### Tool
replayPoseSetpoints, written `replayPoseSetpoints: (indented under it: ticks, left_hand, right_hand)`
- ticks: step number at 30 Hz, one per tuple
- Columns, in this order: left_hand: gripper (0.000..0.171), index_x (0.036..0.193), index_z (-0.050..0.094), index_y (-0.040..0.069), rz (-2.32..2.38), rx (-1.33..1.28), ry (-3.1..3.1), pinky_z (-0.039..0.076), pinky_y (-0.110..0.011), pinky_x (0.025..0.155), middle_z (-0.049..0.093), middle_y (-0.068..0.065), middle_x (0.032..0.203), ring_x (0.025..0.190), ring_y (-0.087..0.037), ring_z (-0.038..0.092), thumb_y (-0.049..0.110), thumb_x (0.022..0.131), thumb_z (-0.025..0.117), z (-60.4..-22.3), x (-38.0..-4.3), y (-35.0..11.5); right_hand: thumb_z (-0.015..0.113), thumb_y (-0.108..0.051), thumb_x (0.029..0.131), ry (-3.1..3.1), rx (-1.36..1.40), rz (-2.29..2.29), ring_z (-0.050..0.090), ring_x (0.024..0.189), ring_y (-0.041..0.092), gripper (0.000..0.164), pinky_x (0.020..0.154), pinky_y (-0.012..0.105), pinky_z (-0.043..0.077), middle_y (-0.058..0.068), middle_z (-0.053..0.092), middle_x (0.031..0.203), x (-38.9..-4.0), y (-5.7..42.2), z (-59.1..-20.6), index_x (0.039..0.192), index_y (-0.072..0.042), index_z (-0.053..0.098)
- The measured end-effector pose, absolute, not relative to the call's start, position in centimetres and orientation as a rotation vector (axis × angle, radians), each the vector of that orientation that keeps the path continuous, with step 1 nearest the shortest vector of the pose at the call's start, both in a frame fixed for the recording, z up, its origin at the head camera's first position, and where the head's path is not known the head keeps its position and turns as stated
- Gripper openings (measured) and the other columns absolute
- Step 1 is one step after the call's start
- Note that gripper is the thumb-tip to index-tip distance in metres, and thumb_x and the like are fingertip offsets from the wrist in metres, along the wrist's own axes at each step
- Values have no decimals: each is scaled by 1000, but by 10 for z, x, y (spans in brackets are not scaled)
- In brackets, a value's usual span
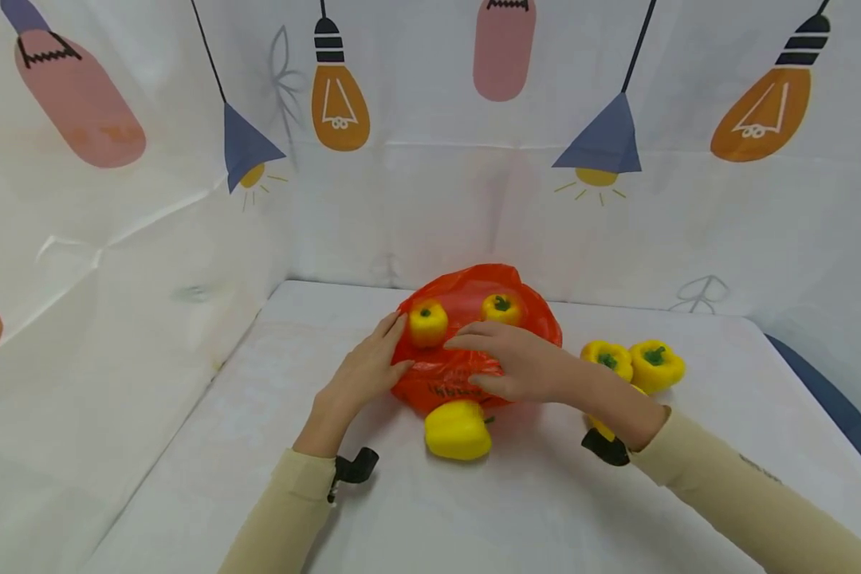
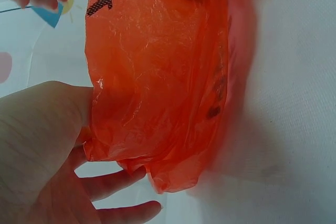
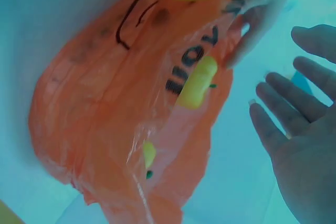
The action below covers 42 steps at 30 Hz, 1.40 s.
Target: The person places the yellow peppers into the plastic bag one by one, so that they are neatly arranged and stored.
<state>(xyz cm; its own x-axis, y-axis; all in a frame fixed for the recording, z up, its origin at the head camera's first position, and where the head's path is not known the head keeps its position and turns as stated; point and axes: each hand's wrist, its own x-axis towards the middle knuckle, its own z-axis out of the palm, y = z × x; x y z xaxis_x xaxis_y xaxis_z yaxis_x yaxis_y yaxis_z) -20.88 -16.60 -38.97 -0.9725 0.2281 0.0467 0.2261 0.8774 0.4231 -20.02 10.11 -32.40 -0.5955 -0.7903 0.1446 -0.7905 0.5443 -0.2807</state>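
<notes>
A red plastic bag with dark lettering lies spread at the back of the table. Two yellow bell peppers, one at the left and one at the back right, sit in its mouth. My left hand touches the bag's left edge with fingers extended; in the left wrist view the bag hides the thumb and part of a finger. Above the bag's right part, my right hand hovers with straight, spread fingers, apart from the bag in the right wrist view. Another yellow pepper lies on its side against the bag's front.
On the right, two yellow peppers, one left and one right, stand together, with another partly hidden behind the right forearm. A white cloth printed with lamps hangs behind the white table.
</notes>
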Motion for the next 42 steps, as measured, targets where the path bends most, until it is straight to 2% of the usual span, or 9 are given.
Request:
replayPoseSetpoints:
  ticks: [7, 14, 29, 37, 42]
  left_hand:
    - [82, 160, 18, 18, 692, 352, 3026, 38, -53, 115, 17, -4, 168, 149, -30, 33, 33, 96, 65, -390, -209, -167]
    - [82, 160, 18, 18, 702, 353, 3035, 38, -54, 115, 17, -4, 168, 149, -31, 34, 33, 95, 65, -389, -209, -169]
    - [81, 160, 19, 19, 715, 331, 3025, 38, -53, 116, 18, -4, 168, 150, -29, 32, 33, 95, 66, -389, -207, -168]
    - [81, 160, 19, 18, 703, 343, 3028, 38, -54, 115, 17, -4, 168, 149, -30, 33, 33, 95, 66, -388, -208, -168]
    - [81, 160, 19, 18, 689, 360, 3041, 39, -55, 114, 17, -4, 168, 148, -31, 36, 34, 95, 65, -389, -208, -169]
  right_hand:
    - [68, -24, 93, -2672, 1656, 454, 61, 118, 9, 36, 98, 30, 56, -9, 66, 125, -176, 93, -328, 129, -23, 65]
    - [66, -30, 94, -2769, 1754, 290, 59, 120, 10, 38, 102, 33, 53, -8, 64, 129, -159, 86, -333, 132, -26, 62]
    - [71, -34, 90, -2801, 1671, 229, 51, 133, 12, 52, 109, 38, 49, -8, 55, 142, -162, 88, -350, 139, -28, 55]
    - [75, -39, 87, -3007, 1530, 218, 50, 134, 17, 65, 106, 43, 51, -5, 51, 146, -162, 88, -357, 145, -34, 46]
    - [76, -42, 85, -3083, 1474, 191, 53, 127, 15, 68, 105, 41, 52, -7, 51, 143, -163, 86, -363, 145, -35, 44]
